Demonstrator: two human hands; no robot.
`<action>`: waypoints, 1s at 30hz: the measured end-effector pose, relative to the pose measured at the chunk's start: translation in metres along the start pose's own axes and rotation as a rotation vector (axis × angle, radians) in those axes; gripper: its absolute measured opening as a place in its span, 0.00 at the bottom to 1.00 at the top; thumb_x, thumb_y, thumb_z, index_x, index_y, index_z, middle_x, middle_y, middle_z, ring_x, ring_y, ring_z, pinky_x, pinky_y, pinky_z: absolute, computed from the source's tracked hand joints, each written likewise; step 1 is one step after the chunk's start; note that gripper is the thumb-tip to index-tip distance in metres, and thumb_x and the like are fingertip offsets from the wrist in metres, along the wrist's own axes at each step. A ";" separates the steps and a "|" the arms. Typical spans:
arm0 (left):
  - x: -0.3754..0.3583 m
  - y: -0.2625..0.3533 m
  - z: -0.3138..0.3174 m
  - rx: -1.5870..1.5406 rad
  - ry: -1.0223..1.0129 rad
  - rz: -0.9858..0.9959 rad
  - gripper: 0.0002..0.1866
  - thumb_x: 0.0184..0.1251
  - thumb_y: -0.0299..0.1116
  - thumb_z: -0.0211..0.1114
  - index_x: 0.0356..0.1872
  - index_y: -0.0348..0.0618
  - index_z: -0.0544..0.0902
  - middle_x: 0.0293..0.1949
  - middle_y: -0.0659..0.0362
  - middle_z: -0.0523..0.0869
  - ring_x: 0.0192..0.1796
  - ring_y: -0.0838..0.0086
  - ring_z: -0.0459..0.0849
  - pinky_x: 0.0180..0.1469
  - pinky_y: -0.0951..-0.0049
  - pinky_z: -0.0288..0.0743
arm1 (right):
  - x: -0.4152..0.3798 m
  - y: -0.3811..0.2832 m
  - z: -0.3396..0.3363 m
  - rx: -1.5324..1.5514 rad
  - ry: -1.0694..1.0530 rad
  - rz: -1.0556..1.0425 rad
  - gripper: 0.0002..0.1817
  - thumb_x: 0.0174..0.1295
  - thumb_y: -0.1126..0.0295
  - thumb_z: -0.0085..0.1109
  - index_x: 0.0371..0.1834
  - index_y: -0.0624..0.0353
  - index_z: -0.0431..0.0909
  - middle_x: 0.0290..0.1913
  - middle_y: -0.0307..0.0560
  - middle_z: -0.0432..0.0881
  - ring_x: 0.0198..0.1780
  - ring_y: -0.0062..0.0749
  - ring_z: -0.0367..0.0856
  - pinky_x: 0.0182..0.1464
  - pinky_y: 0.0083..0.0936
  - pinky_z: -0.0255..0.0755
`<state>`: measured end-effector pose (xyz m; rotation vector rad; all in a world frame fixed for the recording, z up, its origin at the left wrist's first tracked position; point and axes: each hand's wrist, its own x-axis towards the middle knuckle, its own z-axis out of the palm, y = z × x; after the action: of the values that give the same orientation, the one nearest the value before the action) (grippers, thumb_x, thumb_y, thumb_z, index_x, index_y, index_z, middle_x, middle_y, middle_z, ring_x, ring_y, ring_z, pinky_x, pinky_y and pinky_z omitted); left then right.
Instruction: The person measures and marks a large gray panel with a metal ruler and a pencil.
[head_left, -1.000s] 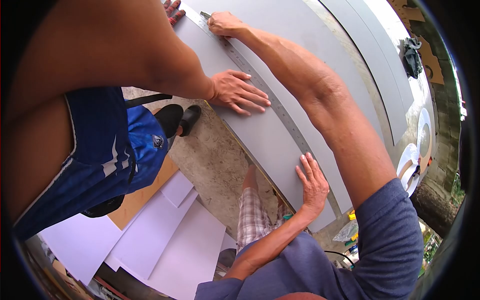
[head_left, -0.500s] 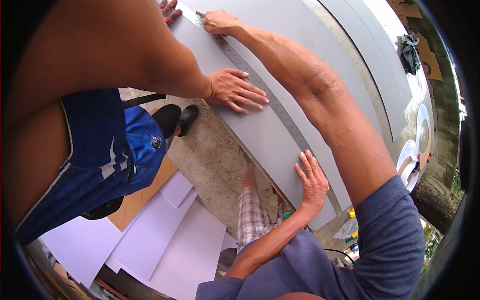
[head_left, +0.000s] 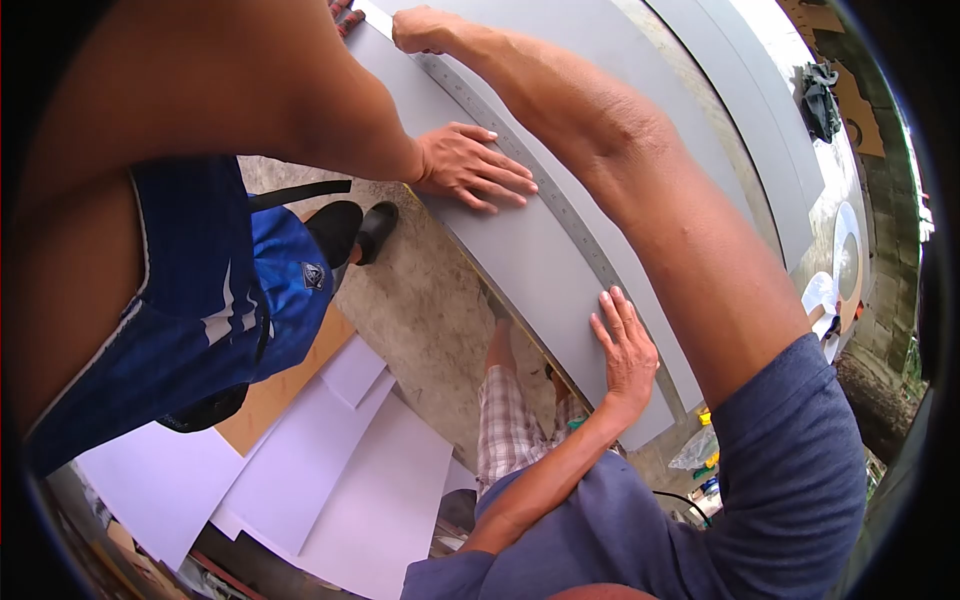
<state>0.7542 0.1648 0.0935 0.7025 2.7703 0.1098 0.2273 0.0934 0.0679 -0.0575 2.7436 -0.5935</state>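
Note:
My left hand (head_left: 628, 362) lies flat with fingers stretched out, pressing the near part of a long metal ruler (head_left: 548, 196) and the grey sheet (head_left: 500, 255) beneath. At the ruler's far end, my right hand (head_left: 420, 30) is closed in a fist. It grips what looks like a utility knife, now hidden by the fingers; a small dark tip of it showed in the earlier view. Between my hands, a co-worker's bare hand (head_left: 478, 168) rests spread on the sheet, its fingertips at the ruler's edge. The co-worker's other hand, in a red and dark glove (head_left: 347, 18), touches the sheet's far side.
The co-worker, in blue shorts (head_left: 190, 300), stands close on my left. More grey sheets (head_left: 745, 130) lie on the right. White panels (head_left: 375, 500) lean or lie at lower left. A plastic bag (head_left: 692, 452) is near the table's near end.
My right hand has moved slightly farther up and left along the ruler, and the dark tip is out of sight. My left hand and the co-worker's bare hand stay in place.

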 end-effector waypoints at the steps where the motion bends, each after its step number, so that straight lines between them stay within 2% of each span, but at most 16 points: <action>1: 0.001 0.000 0.000 -0.008 -0.008 0.001 0.29 0.68 0.32 0.60 0.69 0.28 0.76 0.77 0.30 0.64 0.79 0.33 0.62 0.76 0.29 0.56 | -0.001 0.001 0.001 -0.004 -0.003 -0.007 0.18 0.65 0.67 0.54 0.54 0.53 0.87 0.48 0.50 0.90 0.49 0.42 0.90 0.52 0.40 0.81; 5: 0.001 0.002 0.001 0.004 -0.006 -0.016 0.30 0.69 0.34 0.60 0.70 0.28 0.75 0.77 0.29 0.62 0.79 0.33 0.60 0.76 0.29 0.55 | -0.006 0.009 0.004 -0.019 -0.019 -0.042 0.16 0.65 0.67 0.54 0.52 0.55 0.87 0.47 0.52 0.90 0.48 0.43 0.90 0.50 0.41 0.81; 7: -0.001 0.013 0.034 -0.175 0.067 -0.041 0.30 0.69 0.34 0.59 0.70 0.28 0.75 0.78 0.30 0.62 0.79 0.33 0.59 0.77 0.29 0.54 | -0.009 0.013 0.006 -0.027 -0.028 -0.055 0.16 0.65 0.67 0.54 0.51 0.55 0.87 0.46 0.53 0.90 0.47 0.44 0.90 0.50 0.42 0.81; 9: -0.003 0.016 0.037 -0.250 0.092 -0.057 0.30 0.69 0.34 0.59 0.70 0.28 0.75 0.78 0.30 0.62 0.80 0.33 0.59 0.77 0.30 0.53 | -0.012 0.015 0.010 -0.033 -0.042 -0.072 0.15 0.65 0.67 0.54 0.50 0.56 0.86 0.45 0.54 0.89 0.46 0.45 0.89 0.49 0.42 0.81; 14: 0.001 0.006 0.014 -0.105 0.041 -0.055 0.33 0.67 0.39 0.63 0.71 0.28 0.75 0.78 0.30 0.60 0.81 0.33 0.57 0.78 0.30 0.50 | -0.031 0.030 0.019 -0.057 -0.058 -0.121 0.14 0.66 0.66 0.53 0.47 0.58 0.86 0.43 0.56 0.89 0.44 0.47 0.89 0.47 0.44 0.80; 17: 0.001 0.004 0.006 -0.097 -0.062 -0.037 0.40 0.63 0.46 0.67 0.71 0.28 0.74 0.79 0.30 0.59 0.81 0.34 0.55 0.79 0.31 0.49 | -0.045 0.040 0.025 -0.076 -0.064 -0.152 0.14 0.66 0.66 0.53 0.46 0.59 0.86 0.42 0.57 0.88 0.43 0.48 0.89 0.46 0.45 0.80; 20: -0.001 0.003 0.005 -0.101 -0.076 -0.034 0.46 0.58 0.50 0.71 0.72 0.27 0.72 0.80 0.30 0.57 0.82 0.34 0.54 0.80 0.32 0.48 | -0.059 0.052 0.032 -0.095 -0.079 -0.178 0.14 0.66 0.66 0.53 0.44 0.60 0.86 0.41 0.58 0.88 0.41 0.50 0.89 0.44 0.46 0.80; 23: -0.001 0.001 0.002 -0.129 -0.096 -0.031 0.48 0.57 0.51 0.72 0.73 0.27 0.70 0.80 0.30 0.56 0.82 0.35 0.53 0.80 0.33 0.47 | -0.075 0.062 0.038 -0.116 -0.088 -0.202 0.14 0.67 0.66 0.52 0.42 0.61 0.86 0.39 0.59 0.88 0.40 0.51 0.88 0.43 0.47 0.80; 26: -0.002 0.005 0.015 -0.139 -0.012 -0.058 0.65 0.40 0.64 0.80 0.74 0.23 0.68 0.80 0.28 0.51 0.83 0.33 0.49 0.81 0.33 0.43 | -0.093 0.072 0.041 -0.143 -0.098 -0.223 0.14 0.67 0.66 0.52 0.41 0.63 0.86 0.38 0.61 0.87 0.39 0.52 0.88 0.42 0.47 0.80; 30: -0.007 0.007 0.019 -0.146 -0.021 -0.056 0.66 0.39 0.65 0.81 0.74 0.23 0.68 0.81 0.29 0.51 0.83 0.34 0.48 0.81 0.33 0.43 | -0.116 0.088 0.047 -0.163 -0.108 -0.233 0.15 0.67 0.66 0.52 0.39 0.64 0.86 0.36 0.62 0.87 0.37 0.54 0.88 0.40 0.49 0.79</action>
<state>0.7683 0.1681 0.0783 0.5845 2.7260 0.2882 0.3550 0.1674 0.0279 -0.4391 2.6927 -0.4099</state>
